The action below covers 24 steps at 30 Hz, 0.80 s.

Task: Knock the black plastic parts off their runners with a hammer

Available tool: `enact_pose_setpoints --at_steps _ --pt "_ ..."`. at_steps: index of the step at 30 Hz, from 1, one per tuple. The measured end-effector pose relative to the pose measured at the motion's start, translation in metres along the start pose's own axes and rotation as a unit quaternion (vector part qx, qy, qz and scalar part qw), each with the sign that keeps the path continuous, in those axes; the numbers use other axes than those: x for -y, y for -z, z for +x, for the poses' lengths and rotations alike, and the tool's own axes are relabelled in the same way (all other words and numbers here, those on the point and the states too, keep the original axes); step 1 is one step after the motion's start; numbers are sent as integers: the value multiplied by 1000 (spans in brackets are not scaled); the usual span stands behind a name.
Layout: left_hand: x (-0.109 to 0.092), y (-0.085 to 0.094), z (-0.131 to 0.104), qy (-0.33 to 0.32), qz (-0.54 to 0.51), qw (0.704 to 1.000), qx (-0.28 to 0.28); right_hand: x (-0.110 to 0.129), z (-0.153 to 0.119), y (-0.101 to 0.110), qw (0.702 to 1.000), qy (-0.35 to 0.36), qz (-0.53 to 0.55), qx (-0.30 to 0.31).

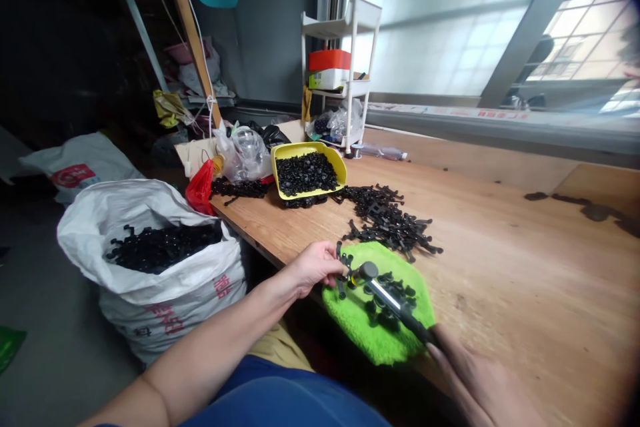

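My right hand (457,367) is wrapped round the dark grip of a small mallet (387,297) with a shiny shaft. The mallet's black head lies over the left part of a bright green cloth (350,330), close to the fingers of my other hand. My left hand (319,268) pinches a black plastic part with arms (342,290) at the cloth's upper left edge. Several small round black pieces (400,293) lie on the cloth, partly covered by the mallet. Whether the mallet head touches the held part I cannot tell.
Black plastic parts (395,220) lie piled beyond the cloth. Behind stands a yellow tray (343,177) of small black pieces. On the floor at left, a white woven sack (165,300) holds more black parts. A white shelf rack (354,87) stands at the back.
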<state>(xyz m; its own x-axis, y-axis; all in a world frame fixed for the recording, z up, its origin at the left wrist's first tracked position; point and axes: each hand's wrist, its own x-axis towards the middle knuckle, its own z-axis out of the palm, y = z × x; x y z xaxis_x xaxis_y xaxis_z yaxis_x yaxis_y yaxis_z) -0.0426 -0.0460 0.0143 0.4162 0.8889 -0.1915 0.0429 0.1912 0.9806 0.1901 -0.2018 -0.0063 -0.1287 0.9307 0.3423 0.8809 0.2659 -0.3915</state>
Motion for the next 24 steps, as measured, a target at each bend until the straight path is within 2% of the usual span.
enact_pose_setpoints --at_steps 4,6,9,10,13,14,17,18,21,22,24 --pt "-1 1 2 0 12 1000 5 15 10 6 998 -7 -6 -63" --pt "0 1 4 -2 21 1000 8 14 9 5 999 -29 16 -44" --pt "-1 0 6 3 35 999 10 10 7 2 996 -45 70 38" --pt "-2 0 6 4 37 999 10 9 6 1 996 -43 68 31" --pt "-4 -2 6 2 37 999 9 11 6 2 996 -68 47 -40" --pt "-5 -2 6 0 36 999 12 12 6 3 995 -76 49 -36" --pt "-6 -3 5 -9 35 999 22 19 6 5 995 -85 39 37" --pt "-6 -3 4 -14 33 999 25 21 6 6 995 -89 16 35" --pt "-6 -3 3 -32 21 999 26 24 5 6 992 -112 -33 -48" --pt "-6 -3 3 -32 20 999 29 23 6 6 993 -100 -37 -53" --pt "-5 -3 4 -26 25 999 34 21 7 5 997 -58 -36 -24"
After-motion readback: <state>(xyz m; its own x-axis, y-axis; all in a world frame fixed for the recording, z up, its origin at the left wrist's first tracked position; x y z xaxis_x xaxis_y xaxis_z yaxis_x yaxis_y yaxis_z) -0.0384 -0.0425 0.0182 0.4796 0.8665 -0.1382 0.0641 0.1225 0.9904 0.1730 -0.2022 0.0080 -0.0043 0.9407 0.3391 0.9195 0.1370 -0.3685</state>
